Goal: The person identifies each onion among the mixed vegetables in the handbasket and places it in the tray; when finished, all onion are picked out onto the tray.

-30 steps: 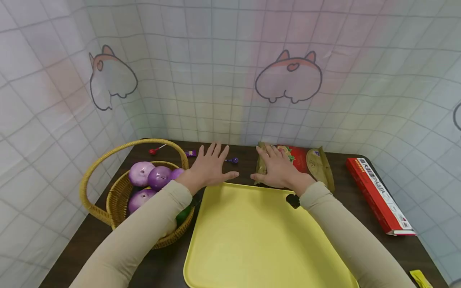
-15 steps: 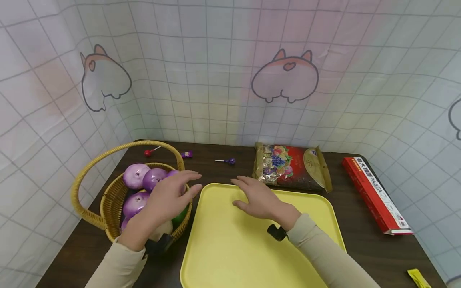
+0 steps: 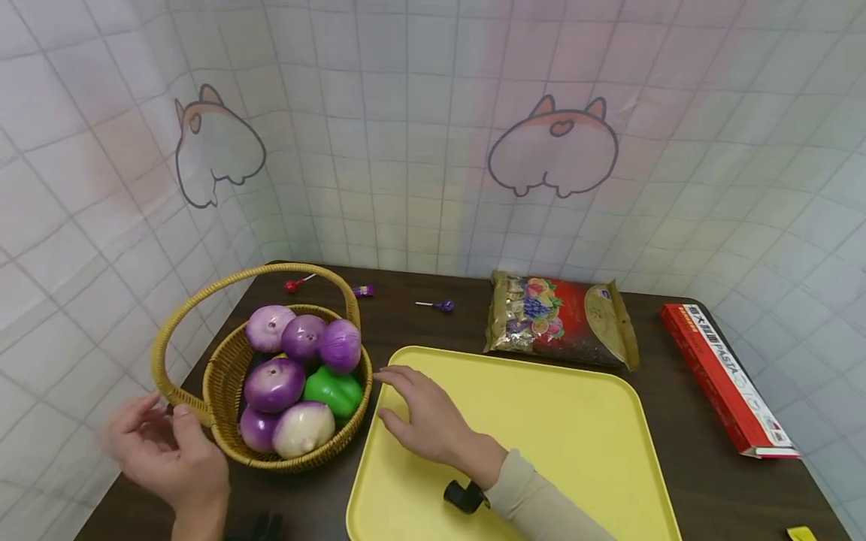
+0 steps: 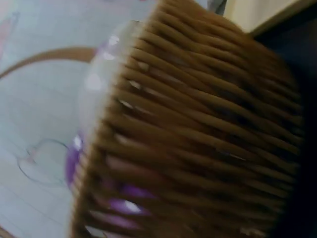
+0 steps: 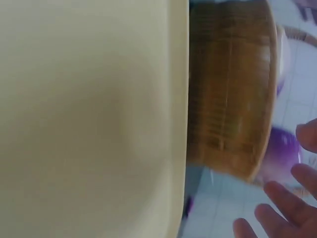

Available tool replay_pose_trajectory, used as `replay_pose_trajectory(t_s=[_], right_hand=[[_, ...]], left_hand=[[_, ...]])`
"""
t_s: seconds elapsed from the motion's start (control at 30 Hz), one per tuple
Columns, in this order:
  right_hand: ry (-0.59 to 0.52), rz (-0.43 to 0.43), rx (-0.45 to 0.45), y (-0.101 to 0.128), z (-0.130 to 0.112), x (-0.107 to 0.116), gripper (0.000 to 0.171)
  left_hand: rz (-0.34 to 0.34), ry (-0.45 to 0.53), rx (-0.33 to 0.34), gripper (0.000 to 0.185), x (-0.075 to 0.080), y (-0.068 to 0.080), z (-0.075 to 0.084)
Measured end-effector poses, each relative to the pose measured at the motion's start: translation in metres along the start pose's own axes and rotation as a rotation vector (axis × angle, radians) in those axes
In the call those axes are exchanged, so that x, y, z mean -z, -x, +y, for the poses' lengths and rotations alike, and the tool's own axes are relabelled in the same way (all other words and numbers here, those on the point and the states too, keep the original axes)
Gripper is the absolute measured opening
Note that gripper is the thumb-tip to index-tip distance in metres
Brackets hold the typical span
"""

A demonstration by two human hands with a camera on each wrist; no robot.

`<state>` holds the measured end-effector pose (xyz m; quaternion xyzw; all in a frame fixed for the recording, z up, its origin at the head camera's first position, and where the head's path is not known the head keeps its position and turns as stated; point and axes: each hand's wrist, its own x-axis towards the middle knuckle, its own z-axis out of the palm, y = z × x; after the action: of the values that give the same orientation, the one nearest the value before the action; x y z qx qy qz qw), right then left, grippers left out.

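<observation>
A wicker basket (image 3: 223,376) with a hoop handle stands at the left of the dark table. It holds several purple onions (image 3: 274,383), a green pepper (image 3: 331,391) and a pale onion (image 3: 303,430). My left hand (image 3: 152,424) hovers just outside the basket's near-left side by the handle's base, fingers loosely curled, holding nothing. My right hand (image 3: 399,398) rests relaxed on the yellow tray (image 3: 555,443), close to the basket's right rim. The left wrist view shows only the blurred basket wall (image 4: 198,139). In the right wrist view are the tray (image 5: 89,119), the basket (image 5: 233,99) and my fingertips (image 5: 277,208).
A red and gold candy bag (image 3: 558,319) lies behind the tray. A long red pasta box (image 3: 727,379) lies at the right edge. A red lollipop (image 3: 292,285), a purple lollipop (image 3: 443,306) and a small purple sweet (image 3: 364,290) lie near the back. Cloth walls close in the back and sides.
Both hands drew back from the far table. The left hand passed over the basket to its near-left outside. The right hand slid left across the tray toward the basket.
</observation>
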<state>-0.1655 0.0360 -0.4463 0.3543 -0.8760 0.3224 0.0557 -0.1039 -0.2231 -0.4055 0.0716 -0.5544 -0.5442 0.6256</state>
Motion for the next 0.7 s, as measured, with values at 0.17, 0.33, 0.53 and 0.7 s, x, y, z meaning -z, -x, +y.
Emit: replay_pose_trajectory(t_s=[0.17,0.33,0.53,0.7], right_hand=[[-0.04,0.079,0.045,-0.004,-0.012,-0.019,0.048],[-0.155,0.157,0.112,-0.013,-0.023,-0.03,0.047],[-0.196,0.022,0.145,-0.022,-0.044,-0.037,0.054],[-0.091,-0.104,0.11,-0.03,-0.055,-0.046,0.066]], left_hand=[[-0.153,-0.232,0.392,0.044,0.026,-0.002,-0.029],[-0.181,-0.146,0.738,0.024,0.026,-0.012,-0.052],[-0.254,-0.273,0.844,0.007,0.027,-0.023,-0.075],[-0.343,-0.441,0.769,0.017,0.024,-0.025,-0.089]])
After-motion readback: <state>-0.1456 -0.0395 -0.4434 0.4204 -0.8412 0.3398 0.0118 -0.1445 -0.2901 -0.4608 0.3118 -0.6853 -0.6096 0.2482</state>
